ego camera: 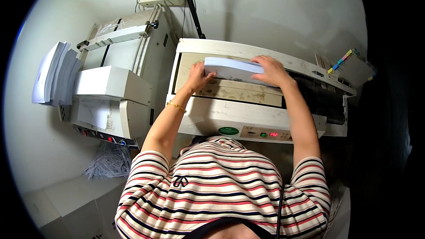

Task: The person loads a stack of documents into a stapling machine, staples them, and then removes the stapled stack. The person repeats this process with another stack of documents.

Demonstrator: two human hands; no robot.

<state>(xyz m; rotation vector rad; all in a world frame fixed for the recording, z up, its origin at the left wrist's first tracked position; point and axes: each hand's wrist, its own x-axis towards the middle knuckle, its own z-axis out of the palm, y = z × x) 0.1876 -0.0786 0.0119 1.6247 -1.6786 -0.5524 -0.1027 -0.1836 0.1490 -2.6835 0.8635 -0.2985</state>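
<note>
Both hands hold a thick block of white paper sheets (234,68) by its two ends, its long side running left to right. My left hand (198,76) grips the left end, thumb on the near face. At the right end, my right hand (270,70) has fingers over the top edge and thumb on the near face. The block stands on edge above the worn beige bed of a binding machine (229,116). Whether its lower edge touches the bed I cannot tell. A panel (265,133) with a red lit display and a green button is on the machine's front.
Left stands a paper cutter (132,83) with a clamp bar (114,38); stacked booklets (54,74) lean at its left. Shredded paper strips (111,161) lie below it. A black lamp arm (194,13) rises behind. Colored clips (340,61) hang at the right.
</note>
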